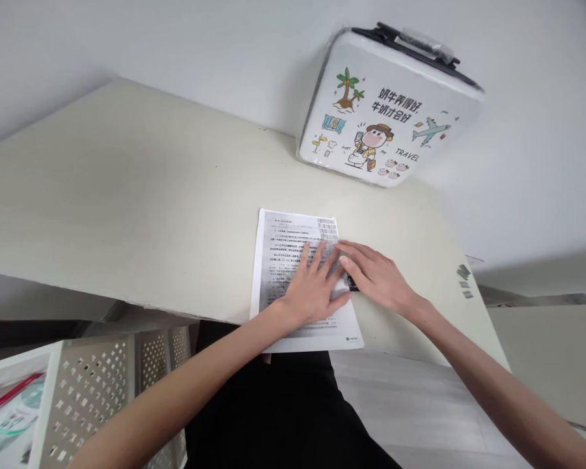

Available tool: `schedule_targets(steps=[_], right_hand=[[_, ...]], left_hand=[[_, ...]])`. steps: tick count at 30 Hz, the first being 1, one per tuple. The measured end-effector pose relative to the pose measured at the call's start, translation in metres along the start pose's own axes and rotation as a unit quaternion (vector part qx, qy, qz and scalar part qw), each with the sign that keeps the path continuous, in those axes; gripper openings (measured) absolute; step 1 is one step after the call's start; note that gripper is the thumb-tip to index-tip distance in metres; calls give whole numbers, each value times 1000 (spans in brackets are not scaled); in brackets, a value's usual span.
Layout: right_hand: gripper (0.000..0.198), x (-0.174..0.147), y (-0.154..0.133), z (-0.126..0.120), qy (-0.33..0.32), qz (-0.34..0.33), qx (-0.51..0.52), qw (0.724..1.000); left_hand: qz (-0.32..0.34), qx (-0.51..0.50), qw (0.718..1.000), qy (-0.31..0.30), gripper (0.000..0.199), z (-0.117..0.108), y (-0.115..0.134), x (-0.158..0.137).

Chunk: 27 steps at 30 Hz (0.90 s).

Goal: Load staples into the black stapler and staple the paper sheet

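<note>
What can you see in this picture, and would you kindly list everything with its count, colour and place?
Table: 1, cream, across the middle
Printed sheet: 1 visible, white and grey, at the table's near edge
Dark object: 1, black, mostly hidden by the sheet's right edge; unidentifiable
Cartoon-print case: 1, white with black handle, back right
Patches: several, grey, table's right edge
Perforated bin: at least 1, beige, lower left
Bottle-like item: 1, pale green, inside it
Wall: white, behind
Floor: grey, lower right
Trousers: black, bottom centre
Left hand: 1, bare, flat on the sheet
Right hand: 1, bare, over the dark object
</note>
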State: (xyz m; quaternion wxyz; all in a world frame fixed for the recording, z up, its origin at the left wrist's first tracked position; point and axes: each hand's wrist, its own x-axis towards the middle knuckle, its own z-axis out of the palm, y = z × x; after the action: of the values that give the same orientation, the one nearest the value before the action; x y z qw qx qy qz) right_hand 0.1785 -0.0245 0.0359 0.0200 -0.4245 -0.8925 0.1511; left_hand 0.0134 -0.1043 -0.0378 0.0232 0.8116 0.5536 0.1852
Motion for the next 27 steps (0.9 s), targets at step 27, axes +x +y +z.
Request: schedule_targets(steps=[27], right_hand=[[52, 1, -9, 4, 3, 9, -54, 998]], left_hand=[[-11, -22, 1000, -5, 75, 0, -1, -1]])
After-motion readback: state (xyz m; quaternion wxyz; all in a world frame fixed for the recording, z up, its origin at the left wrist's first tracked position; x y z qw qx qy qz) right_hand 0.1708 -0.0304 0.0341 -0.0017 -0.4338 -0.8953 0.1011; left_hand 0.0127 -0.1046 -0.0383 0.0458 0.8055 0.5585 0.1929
